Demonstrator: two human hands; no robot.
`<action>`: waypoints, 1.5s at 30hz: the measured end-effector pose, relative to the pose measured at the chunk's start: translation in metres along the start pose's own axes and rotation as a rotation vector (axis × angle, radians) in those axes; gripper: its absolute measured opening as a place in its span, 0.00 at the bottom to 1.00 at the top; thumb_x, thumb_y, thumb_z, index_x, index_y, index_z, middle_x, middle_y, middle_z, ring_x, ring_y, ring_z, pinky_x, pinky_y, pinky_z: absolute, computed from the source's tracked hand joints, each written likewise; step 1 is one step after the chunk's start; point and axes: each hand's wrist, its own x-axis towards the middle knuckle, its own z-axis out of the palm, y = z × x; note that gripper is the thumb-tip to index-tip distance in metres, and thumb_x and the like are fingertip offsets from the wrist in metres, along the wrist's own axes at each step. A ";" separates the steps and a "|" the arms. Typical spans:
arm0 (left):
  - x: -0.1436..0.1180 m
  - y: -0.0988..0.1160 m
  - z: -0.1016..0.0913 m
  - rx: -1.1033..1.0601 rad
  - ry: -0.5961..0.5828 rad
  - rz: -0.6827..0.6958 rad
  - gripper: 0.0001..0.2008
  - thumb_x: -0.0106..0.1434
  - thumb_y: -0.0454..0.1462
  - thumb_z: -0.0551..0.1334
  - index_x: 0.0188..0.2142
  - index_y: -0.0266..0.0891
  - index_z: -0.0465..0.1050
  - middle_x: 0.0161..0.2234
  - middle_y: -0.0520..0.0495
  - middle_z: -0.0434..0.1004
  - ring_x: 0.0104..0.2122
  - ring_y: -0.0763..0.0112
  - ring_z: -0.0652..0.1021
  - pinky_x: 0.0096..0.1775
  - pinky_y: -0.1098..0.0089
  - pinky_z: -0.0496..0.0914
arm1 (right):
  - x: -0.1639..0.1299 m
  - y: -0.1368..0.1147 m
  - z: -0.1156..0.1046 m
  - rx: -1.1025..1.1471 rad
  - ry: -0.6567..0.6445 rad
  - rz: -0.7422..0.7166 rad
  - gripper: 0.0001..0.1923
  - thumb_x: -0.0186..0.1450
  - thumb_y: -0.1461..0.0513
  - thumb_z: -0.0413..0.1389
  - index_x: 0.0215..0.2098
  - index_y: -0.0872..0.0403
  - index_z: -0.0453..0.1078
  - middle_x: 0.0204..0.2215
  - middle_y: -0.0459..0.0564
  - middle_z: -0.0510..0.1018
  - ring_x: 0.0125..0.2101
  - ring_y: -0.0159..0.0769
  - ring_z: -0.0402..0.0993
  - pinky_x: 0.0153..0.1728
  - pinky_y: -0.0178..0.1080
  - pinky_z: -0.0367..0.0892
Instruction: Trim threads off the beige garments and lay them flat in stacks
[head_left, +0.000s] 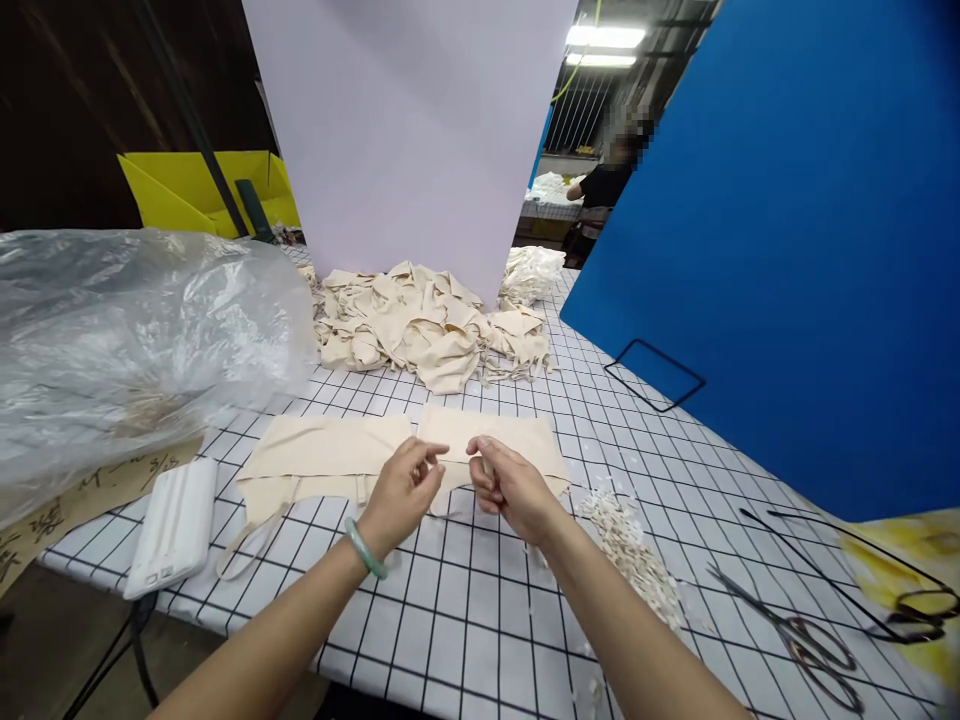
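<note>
Scissors point(814, 640) right of garment point(360, 455)

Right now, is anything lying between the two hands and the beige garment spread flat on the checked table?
Nothing visible does. The left hand and right hand already rest on the near edge of the beige garment, fingertips pinched at its middle. The white scraps and scissors lie off to the right.

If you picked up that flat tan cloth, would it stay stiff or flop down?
The tan cloth would probably flop: it lies thin and flat, like the crumpled cloth pile behind it. It likely weighs little. Its strap already curls loosely and would probably dangle.
</note>
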 end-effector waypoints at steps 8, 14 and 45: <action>0.003 0.012 0.004 -0.067 -0.081 0.092 0.04 0.61 0.35 0.60 0.31 0.38 0.73 0.34 0.48 0.71 0.30 0.73 0.70 0.31 0.72 0.67 | -0.016 0.021 0.021 -0.013 0.015 0.072 0.10 0.61 0.56 0.51 0.25 0.52 0.60 0.16 0.39 0.60 0.17 0.25 0.46 0.16 0.30 0.47; -0.004 0.005 0.005 -0.134 -0.132 -0.044 0.05 0.58 0.35 0.61 0.26 0.37 0.70 0.30 0.50 0.70 0.29 0.72 0.69 0.31 0.72 0.65 | -0.030 0.039 0.021 -0.276 0.056 -0.005 0.18 0.66 0.48 0.52 0.28 0.52 0.61 0.18 0.38 0.59 0.17 0.26 0.49 0.17 0.31 0.48; 0.083 -0.066 0.040 0.173 -0.202 0.154 0.07 0.57 0.27 0.58 0.26 0.38 0.70 0.34 0.47 0.73 0.33 0.69 0.74 0.37 0.67 0.70 | 0.043 0.023 -0.016 -0.067 0.407 0.207 0.06 0.63 0.66 0.54 0.29 0.59 0.71 0.19 0.49 0.75 0.16 0.28 0.69 0.19 0.33 0.73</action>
